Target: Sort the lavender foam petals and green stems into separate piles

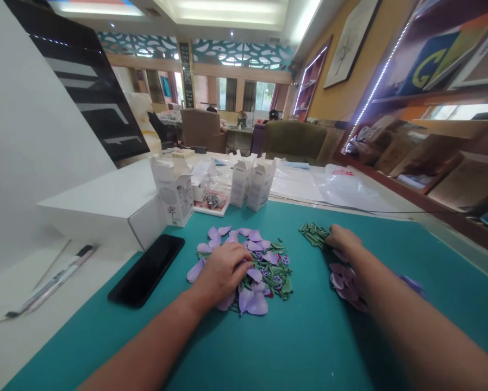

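A mixed heap of lilac plastic petals point(255, 304) and small green plastic pieces point(282, 282) lies on the teal mat point(296, 347). My left hand point(223, 271) rests on the heap's left side with its fingers curled and pressed together; what they pinch, if anything, is hidden. Farther right, my right hand point(344, 241) is closed at the edge of a small pile of green sticks point(314, 234). Its fingertips are mostly out of sight, and I cannot make out what is in them. Under my right forearm sits a group of darker mauve petals point(345, 282).
A black phone point(146, 271) lies left of the heap, beside a white box point(105, 198). White cartons point(260, 187) and another open carton point(175, 198) stand along the mat's back edge. Pens point(52, 285) lie at far left. Clear plastic bags point(345, 184) lie at the back right.
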### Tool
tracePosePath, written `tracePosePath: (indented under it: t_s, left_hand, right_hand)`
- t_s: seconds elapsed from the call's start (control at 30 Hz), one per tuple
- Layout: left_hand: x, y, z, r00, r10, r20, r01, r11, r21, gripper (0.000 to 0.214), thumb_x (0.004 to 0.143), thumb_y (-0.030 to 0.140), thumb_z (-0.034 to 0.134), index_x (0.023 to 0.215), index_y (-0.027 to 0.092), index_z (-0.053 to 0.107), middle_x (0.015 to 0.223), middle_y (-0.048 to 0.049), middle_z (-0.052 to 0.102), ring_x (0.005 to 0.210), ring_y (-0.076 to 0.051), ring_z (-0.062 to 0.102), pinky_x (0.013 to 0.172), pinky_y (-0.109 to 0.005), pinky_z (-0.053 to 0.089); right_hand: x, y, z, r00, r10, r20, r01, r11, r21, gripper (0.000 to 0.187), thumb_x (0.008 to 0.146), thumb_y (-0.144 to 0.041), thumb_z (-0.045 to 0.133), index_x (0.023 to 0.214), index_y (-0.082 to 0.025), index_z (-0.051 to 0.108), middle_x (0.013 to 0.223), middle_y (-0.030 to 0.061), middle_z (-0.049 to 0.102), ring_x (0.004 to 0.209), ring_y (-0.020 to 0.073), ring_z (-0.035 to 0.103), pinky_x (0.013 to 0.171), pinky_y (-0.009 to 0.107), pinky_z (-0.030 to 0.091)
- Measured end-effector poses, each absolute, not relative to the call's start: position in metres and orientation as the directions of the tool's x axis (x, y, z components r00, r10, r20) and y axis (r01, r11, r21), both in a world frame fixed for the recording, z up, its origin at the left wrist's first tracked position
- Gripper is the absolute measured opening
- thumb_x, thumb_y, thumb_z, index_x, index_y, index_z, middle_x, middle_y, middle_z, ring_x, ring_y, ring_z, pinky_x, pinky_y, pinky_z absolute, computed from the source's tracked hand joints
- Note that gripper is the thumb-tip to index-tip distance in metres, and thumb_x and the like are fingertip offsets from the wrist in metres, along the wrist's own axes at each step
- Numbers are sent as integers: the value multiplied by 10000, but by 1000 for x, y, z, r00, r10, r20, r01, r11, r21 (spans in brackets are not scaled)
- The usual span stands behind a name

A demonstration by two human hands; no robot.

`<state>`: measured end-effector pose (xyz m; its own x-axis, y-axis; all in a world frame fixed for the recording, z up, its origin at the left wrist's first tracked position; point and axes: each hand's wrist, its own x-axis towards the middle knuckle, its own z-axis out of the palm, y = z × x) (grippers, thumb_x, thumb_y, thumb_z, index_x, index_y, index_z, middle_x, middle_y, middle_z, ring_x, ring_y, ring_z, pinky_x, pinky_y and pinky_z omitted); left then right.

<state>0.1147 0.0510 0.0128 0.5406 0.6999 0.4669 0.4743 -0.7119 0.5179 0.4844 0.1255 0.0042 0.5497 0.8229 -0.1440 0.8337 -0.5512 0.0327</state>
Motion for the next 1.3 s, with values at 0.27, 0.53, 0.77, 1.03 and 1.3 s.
tracePosePath:
  t_s: [0.27,0.53,0.77,1.03,1.3]
  left_hand:
    - [129,33,7,817,509,272,427,-850,308,246,821,316,710,1046,224,674,1155,-50,658,1085,-242,567,933,-390,364]
    - [130,32,4,849,500,171,474,-864,170,193,851,294,660,1030,230,694,1100,-45,653,999,-215,572,884,-370,376]
    - [123,36,6,835,526,162,506,-849,154,116,855,272,647,949,214,683,1038,-35,657,963,-207,570,873,-361,380]
    - [135,31,22,528,807,265,451,-530,718,175,856,261,584,997,179,646,995,-57,679,955,-214,598,849,-340,447]
    - [163,37,36,456,887,68,102,-128,987,159,734,299,658,789,155,621,703,0,635,671,-135,583,643,-246,466]
  right_hand:
    - [483,109,29,527,849,-40,849,-528,-28,406,706,-233,558,1094,-196,674,1122,161,685,1011,316,645,711,363,475]
    - [428,78,45,249,939,240,877,-113,-468,278,723,-296,501,951,-218,640,765,19,657,668,168,575,594,281,403]
    - [368,45,36,-5,955,295,620,235,-749,298,753,-484,564,828,-205,637,605,-30,514,567,137,463,546,279,371]
    - [339,15,30,-170,958,232,463,286,-839,232,810,-401,557,882,-211,670,722,0,620,669,145,544,612,270,429]
    - [344,16,42,-204,931,301,388,359,-848,261,841,-400,540,940,-208,685,830,31,690,756,160,614,681,278,474]
